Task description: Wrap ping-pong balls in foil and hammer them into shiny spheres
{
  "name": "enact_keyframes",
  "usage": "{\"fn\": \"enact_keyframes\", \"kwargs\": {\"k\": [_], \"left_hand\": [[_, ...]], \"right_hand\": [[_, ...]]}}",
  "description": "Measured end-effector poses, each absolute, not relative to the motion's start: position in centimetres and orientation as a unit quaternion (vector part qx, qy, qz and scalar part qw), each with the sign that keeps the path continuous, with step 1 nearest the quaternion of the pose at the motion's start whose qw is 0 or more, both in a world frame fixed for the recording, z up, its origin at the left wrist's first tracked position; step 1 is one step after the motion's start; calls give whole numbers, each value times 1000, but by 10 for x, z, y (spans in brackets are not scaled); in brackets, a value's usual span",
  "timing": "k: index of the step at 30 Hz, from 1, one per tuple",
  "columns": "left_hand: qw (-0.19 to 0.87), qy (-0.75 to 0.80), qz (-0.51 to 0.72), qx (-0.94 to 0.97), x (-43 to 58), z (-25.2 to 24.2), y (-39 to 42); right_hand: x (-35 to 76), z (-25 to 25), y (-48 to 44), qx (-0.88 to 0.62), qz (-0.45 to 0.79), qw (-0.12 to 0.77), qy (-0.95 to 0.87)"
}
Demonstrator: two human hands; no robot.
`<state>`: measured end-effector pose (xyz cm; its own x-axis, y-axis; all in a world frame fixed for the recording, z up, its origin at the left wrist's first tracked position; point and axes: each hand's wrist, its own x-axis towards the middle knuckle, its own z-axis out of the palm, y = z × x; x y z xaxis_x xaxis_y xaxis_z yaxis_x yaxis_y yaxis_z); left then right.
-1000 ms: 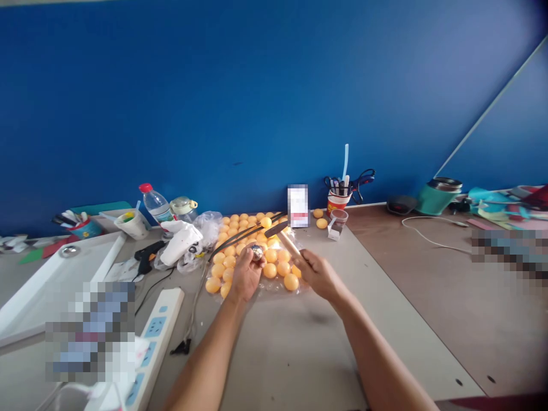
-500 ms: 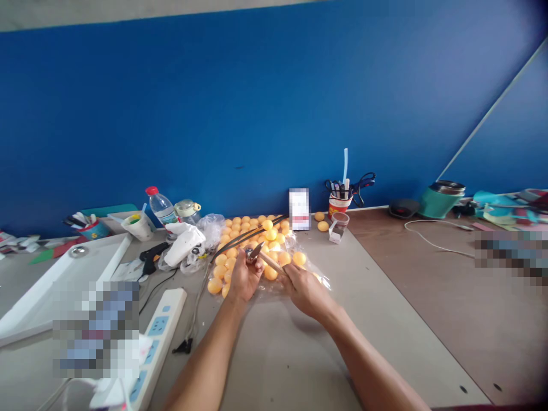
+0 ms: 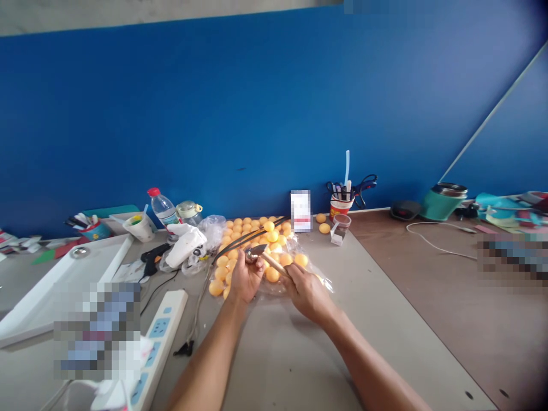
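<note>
My right hand (image 3: 307, 286) is closed round the wooden handle of a hammer (image 3: 276, 264). The dark hammer head lies at the fingers of my left hand (image 3: 247, 278), against a small shiny metal piece (image 3: 250, 257) held there. Under and beyond both hands, many orange balls (image 3: 273, 274) lie in a clear plastic bag. Black strips (image 3: 246, 238) lie across the balls.
On the left are a power strip (image 3: 160, 337), a white tray (image 3: 64, 291), a glue gun (image 3: 152, 260) and a red-capped bottle (image 3: 162, 208). A pen cup (image 3: 340, 208) and a green container (image 3: 443, 202) stand at the back right.
The hammer head has shifted slightly and now sits closer against the metal piece in my left hand. The whole view has shifted a little.
</note>
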<state>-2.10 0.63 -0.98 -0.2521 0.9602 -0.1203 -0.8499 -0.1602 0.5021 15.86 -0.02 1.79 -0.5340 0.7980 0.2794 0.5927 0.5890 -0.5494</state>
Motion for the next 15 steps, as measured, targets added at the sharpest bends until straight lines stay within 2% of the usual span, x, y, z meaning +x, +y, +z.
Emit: {"fn": "enact_keyframes", "kwargs": {"k": [6,11,15], "left_hand": [[620,235,738,119,-21,-7,4],[624,224,740,111,-22,-5,2],[629,232,735,101,-24,-4,2]], "right_hand": [[158,18,0,-414,185,245,-857],[159,17,1,-425,176,287,-840],[159,18,-1,-420,166,246,-858]]}}
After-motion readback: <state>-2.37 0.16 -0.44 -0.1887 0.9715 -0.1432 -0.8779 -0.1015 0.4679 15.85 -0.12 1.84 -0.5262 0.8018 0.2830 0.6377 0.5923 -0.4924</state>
